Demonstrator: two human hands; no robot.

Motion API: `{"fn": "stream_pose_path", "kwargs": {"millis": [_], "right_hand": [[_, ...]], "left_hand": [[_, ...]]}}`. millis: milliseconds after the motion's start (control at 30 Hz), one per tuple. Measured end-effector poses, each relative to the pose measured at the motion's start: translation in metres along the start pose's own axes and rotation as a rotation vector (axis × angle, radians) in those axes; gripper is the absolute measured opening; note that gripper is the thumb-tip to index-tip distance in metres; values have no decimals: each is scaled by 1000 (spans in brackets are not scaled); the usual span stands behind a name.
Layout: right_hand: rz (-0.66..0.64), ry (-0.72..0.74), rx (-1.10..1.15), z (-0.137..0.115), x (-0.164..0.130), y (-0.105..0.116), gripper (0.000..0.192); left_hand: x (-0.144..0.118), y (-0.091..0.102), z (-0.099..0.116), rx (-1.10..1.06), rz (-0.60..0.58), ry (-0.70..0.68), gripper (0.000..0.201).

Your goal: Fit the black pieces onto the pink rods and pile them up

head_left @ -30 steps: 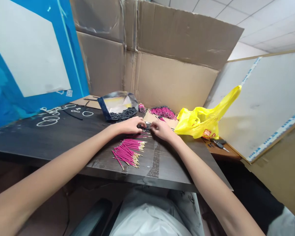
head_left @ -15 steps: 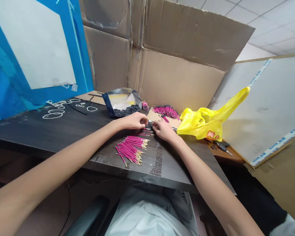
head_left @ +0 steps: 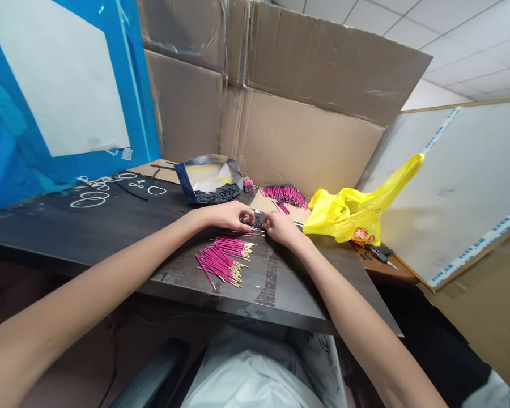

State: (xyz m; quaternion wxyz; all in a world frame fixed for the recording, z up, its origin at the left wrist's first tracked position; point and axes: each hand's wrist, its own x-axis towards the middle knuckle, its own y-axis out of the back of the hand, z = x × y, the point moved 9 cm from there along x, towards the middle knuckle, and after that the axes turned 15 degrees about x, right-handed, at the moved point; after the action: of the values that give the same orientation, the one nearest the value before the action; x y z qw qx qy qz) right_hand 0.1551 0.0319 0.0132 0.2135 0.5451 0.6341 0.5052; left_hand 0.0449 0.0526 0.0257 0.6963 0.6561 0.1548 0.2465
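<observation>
Head view: both sets of fingers pinched together over a small clump of black bits at the desk's middle. Left hand (head_left: pixel 229 215) and right hand (head_left: pixel 280 226) almost touch, tips closed on something tiny; what exactly sits between them is too small to tell.

Landmark = pink pin pile (head_left: pixel 223 262), loose pink sticks with gold tips, fanned on the dark desk (head_left: pixel 110 226).
- Hands: just beyond the pile, a few stray pins between.
- Foil bag (head_left: pixel 208 181) of black parts: further beyond, slightly left.
- Second pink bundle (head_left: pixel 284 194): beyond and right, near the cardboard wall (head_left: pixel 306 136).
- Yellow plastic bag (head_left: pixel 352 212): right of the pile, keys (head_left: pixel 378 253) beside it.
- White rings (head_left: pixel 91 198): well left.

Risks, my read: pile lies near the desk's front edge, so a forearm sweep could roll pins off onto my lap. Loose pins also mix easily with the strays by my hands, and the pinched part could slip, being that small.
</observation>
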Motion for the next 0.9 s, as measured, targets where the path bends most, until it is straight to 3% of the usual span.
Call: {"fn": "stream_pose_path", "kwargs": {"millis": [200, 433, 600, 767, 900], "right_hand": [[5, -25, -13, 2, -1, 2, 15], [23, 3, 9, -1, -2, 1, 27], [15, 40, -1, -6, -3, -1, 21], [-61, 68, 8, -11, -2, -4, 24], [-123, 112, 56, -12, -3, -5, 26]], "left_hand": [[2, -2, 5, 11, -31, -46, 29], [1, -3, 8, 22, -68, -52, 31], [-2, -3, 11, 7, -128, -64, 40], [-4, -4, 12, -23, -142, -57, 30], [-5, -5, 11, -56, -174, -56, 36]]}}
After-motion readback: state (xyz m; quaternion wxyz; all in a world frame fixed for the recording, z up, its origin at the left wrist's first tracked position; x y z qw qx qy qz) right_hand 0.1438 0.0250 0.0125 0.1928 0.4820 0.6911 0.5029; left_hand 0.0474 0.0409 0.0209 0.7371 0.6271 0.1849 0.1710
